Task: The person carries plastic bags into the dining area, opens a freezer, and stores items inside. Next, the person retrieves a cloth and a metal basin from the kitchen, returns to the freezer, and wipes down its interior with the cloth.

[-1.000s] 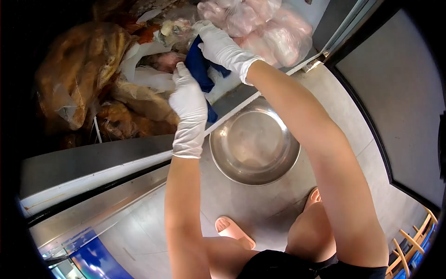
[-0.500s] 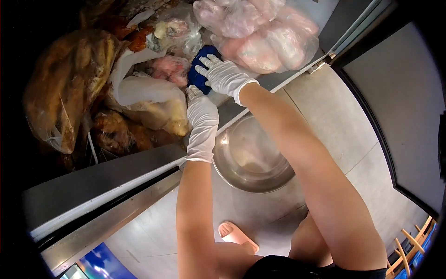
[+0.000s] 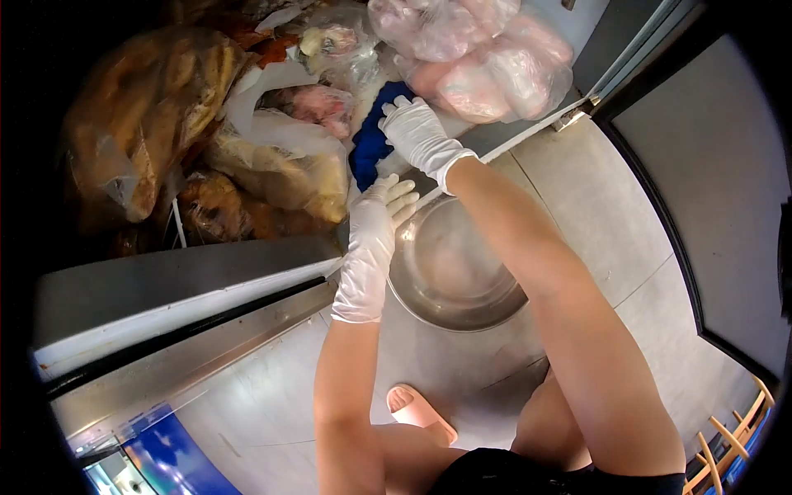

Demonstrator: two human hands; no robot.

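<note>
A bunched dark blue cloth lies on the white inner surface of the freezer-like compartment. My right hand, in a white glove, has its fingers curled onto the cloth's upper right part. Just below the cloth's lower end is my left hand, also gloved in white, with its fingers spread and nothing in them. Clear bags of pink contents are above my right hand. To the left of the cloth sit a bag of pale yellow contents and a smaller reddish bag.
A round metal basin stands on the tiled floor below the compartment's edge. At the far left is a large bag of brown contents. A dark-framed grey door stands at the right, and wooden bars show at the lower right.
The cloth has shifted from a hanging piece to a bunched strip on the surface. My left hand has moved down and away from the bags, its fingers now spread.
</note>
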